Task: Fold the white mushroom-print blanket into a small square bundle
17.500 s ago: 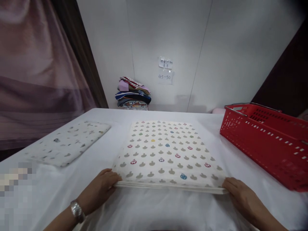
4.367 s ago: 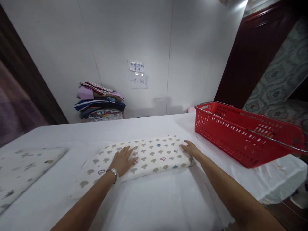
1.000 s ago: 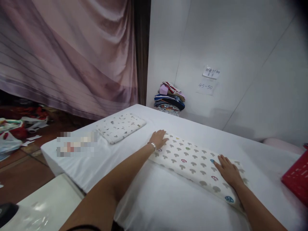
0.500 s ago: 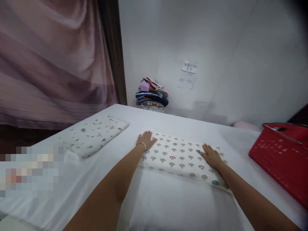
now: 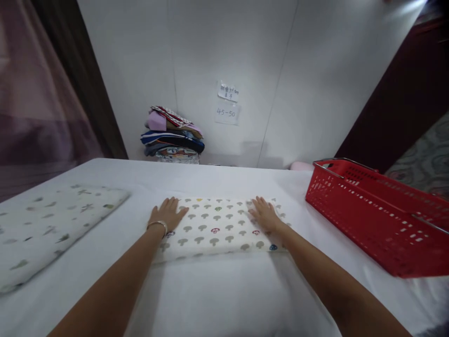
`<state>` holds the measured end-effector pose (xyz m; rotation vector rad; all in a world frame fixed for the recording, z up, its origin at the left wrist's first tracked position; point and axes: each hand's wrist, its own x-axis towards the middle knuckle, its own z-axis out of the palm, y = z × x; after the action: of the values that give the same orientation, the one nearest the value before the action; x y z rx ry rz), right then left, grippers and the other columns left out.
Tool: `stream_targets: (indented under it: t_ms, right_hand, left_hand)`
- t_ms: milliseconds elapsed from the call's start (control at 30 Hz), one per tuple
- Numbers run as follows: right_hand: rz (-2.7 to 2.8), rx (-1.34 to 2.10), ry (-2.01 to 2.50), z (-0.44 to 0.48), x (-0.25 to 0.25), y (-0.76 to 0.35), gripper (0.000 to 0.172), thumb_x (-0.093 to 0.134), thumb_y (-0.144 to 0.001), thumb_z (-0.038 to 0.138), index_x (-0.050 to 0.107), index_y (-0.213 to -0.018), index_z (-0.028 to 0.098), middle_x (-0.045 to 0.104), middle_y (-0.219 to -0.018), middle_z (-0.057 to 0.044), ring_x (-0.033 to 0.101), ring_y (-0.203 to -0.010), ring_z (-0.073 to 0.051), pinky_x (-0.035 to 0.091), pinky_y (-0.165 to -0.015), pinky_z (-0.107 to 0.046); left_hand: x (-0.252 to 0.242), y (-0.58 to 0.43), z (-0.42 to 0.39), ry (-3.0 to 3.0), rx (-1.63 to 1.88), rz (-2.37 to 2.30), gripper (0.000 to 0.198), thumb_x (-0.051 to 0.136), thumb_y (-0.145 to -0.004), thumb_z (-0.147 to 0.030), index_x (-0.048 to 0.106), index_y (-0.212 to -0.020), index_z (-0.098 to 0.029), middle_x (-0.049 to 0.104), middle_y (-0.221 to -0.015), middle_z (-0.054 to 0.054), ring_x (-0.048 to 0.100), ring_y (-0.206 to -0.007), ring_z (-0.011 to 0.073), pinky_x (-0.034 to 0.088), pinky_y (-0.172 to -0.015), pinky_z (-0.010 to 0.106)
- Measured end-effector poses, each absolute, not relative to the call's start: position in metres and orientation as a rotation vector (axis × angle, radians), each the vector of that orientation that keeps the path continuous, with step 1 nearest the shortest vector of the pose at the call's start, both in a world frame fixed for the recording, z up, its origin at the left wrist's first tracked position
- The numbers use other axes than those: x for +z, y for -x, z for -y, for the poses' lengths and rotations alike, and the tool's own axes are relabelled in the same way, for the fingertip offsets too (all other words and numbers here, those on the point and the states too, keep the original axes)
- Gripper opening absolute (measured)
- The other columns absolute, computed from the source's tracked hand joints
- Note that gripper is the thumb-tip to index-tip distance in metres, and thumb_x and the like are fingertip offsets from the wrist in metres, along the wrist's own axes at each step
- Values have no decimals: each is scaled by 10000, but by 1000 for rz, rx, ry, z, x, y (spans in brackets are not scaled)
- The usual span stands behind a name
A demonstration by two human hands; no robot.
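Observation:
A folded white cloth with a mushroom print (image 5: 217, 229) lies flat on the white-covered table in front of me. My left hand (image 5: 167, 215) rests on its left end, palm down with the fingers spread; a bracelet circles that wrist. On the right end of the same cloth lies my right hand (image 5: 265, 216), flat and with fingers stretched out. Neither hand is gripping the fabric. Further left is a second folded white cloth with a plant-like print (image 5: 63, 224), apart from my hands.
On the right stands a red perforated basket (image 5: 372, 224) with metal handles. A stack of folded fabrics (image 5: 173, 135) sits at the table's far side against the wall. Two paper notes (image 5: 227, 112) are stuck on the wall. A pinkish curtain (image 5: 45, 107) hangs at left.
My view has turned to the right, so more of the basket shows. Both hands stay flat on the mushroom-print cloth; the right hand sits slightly closer to its far edge.

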<state>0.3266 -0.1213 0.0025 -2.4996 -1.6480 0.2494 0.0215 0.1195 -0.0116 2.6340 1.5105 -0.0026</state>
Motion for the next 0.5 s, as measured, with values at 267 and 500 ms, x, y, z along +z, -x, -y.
stream_targets:
  t_ms: [267,500]
  right_hand:
    - [1312,303,2566,166,-18,-376,599,323,-879,512,257,-1392,208,132,-1494,-43,57,-1367,-204,91,-1071,-502]
    - [1048,361,2294,186,-7,-378,587,415,-848,484,384,-1339,164,250,-1460,-72,165,-1352,-202,178,-1094,-357]
  left_hand:
    - [-9,-25,-119,-2632,-59,-1539,799,144,-792,-626,178,-1427,-144,53,-1496,12,9,-1373,238,130,-1083,513]
    - [-5,-23,-115,-2649,-51,-1534,784,150,-798,-613,176,-1427,-146,62,-1497,18,21,-1372,246,142,-1077,516]
